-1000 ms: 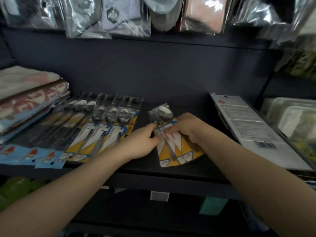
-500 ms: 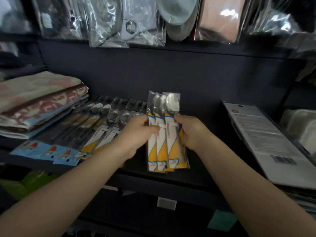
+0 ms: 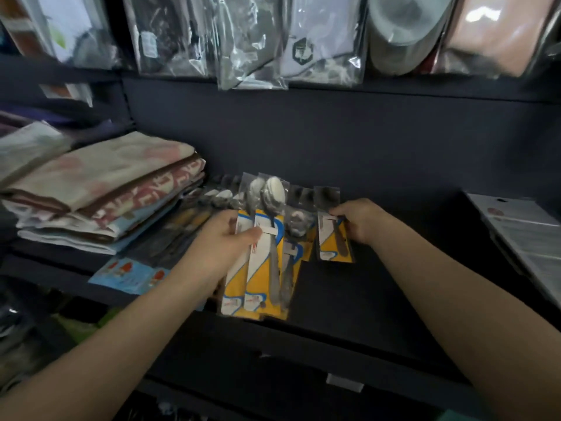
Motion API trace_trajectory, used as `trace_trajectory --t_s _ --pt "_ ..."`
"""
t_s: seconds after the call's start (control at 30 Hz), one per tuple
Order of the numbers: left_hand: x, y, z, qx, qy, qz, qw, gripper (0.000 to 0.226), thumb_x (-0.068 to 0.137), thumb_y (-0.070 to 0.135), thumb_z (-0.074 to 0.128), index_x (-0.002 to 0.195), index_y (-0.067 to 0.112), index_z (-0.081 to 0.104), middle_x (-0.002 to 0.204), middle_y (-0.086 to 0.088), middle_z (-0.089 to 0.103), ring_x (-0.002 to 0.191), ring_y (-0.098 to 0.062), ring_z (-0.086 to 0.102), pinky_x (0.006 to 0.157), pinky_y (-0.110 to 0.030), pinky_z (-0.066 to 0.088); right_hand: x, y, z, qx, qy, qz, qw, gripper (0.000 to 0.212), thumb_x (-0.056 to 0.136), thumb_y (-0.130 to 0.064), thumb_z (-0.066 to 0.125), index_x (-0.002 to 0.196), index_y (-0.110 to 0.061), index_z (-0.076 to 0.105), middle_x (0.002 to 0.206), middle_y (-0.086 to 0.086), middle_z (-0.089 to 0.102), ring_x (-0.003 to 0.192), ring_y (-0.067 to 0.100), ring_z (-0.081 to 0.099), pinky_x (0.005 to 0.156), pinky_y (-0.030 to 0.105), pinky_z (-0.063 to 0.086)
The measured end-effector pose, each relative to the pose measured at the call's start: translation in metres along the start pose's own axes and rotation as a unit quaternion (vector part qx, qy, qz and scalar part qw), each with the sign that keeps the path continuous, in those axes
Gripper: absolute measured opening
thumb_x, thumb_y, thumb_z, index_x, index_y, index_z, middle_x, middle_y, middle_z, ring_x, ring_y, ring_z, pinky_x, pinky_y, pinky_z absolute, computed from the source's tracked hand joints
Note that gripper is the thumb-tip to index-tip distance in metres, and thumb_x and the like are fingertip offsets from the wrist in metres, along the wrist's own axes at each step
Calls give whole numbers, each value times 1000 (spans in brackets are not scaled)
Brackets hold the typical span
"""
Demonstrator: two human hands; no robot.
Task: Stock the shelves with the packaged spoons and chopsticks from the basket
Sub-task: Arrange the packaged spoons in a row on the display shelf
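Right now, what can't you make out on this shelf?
- Basket: nowhere in the head view.
- Print on the spoon packs in the left hand: blurred.
- Single pack held by the right hand: spoon bowl lost in glare.
- Grey card: cut by the right edge.

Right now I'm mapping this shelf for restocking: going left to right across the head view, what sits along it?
Folded towels → spoon packs in the left hand → single spoon pack in the right hand → flat white package.
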State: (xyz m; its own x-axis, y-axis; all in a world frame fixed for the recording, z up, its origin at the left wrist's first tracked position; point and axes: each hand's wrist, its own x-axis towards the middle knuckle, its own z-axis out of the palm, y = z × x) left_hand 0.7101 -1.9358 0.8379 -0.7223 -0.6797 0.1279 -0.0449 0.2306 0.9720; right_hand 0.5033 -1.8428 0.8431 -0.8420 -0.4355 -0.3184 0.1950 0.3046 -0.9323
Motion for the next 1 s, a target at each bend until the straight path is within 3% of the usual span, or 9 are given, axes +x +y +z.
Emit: trace_trajectory --t_s 0.1,0.17,0.27,0.37,0.53,0.63,0.7,0.8,1.0 --pt "2 -4 -10 -8 -16 12 1000 10 85 8 60 94 12 63 82 -1 72 73 -10 68 67 -27 52 8 -2 8 -40 25 -10 999 35 89 1 54 123 5 48 107 24 61 81 28 65 73 40 58" --pt "5 -2 -11 -11 -30 12 999 21 85 10 61 105 12 60 89 -1 72 78 -10 69 70 -27 53 11 -2 7 -57 45 -19 997 29 89 0 54 117 4 50 102 21 63 77 25 63 56 35 56" --pt "13 -3 -12 -9 -54 9 998 29 85 11 63 113 13 58 96 -2 73 85 -15 70 77 -31 54 20 4 7 -114 100 -56 987 26 83 -13 63 104 1 60 99 19 68 90 30 66 71 41 58" --pt "20 -4 -12 -16 -71 0 997 27 85 10 63 111 13 59 91 1 73 77 -8 70 67 -22 55 22 11 6 -145 118 -83 979 27 80 -22 68 99 -2 64 98 17 68 88 29 64 60 32 48" --pt "23 -4 -16 -18 -94 -26 995 31 84 15 64 114 15 59 91 1 73 78 -11 71 69 -26 55 17 12 8 -181 118 -105 971 15 83 -23 67 86 -8 65 101 17 69 87 25 64 71 37 53" --pt "21 -1 -16 -44 -113 -32 992 28 84 14 63 112 17 61 91 1 74 79 -15 71 71 -32 53 3 7 9 -326 182 -129 918 33 89 -40 53 105 -13 64 121 16 57 110 32 54 89 41 47" --pt "19 3 -11 -61 -121 -30 990 26 84 12 63 109 18 62 90 0 74 79 -16 71 73 -33 53 -17 1 14 -212 186 -173 944 36 92 -42 46 111 -16 63 119 13 59 111 33 55 92 44 47" --pt "18 8 -2 -75 -130 -20 988 26 84 10 63 109 17 61 91 0 74 81 -15 71 74 -33 55 -56 -5 19 37 27 -162 986 35 96 -35 44 101 -8 66 90 8 67 71 17 61 63 30 44" --pt "13 15 10 -82 -130 8 988 31 84 12 63 115 10 56 90 -2 71 80 -16 69 79 -34 54 -83 -3 19 7 -1 -214 977 7 90 -7 56 88 -12 61 84 15 67 72 26 58 63 38 44"
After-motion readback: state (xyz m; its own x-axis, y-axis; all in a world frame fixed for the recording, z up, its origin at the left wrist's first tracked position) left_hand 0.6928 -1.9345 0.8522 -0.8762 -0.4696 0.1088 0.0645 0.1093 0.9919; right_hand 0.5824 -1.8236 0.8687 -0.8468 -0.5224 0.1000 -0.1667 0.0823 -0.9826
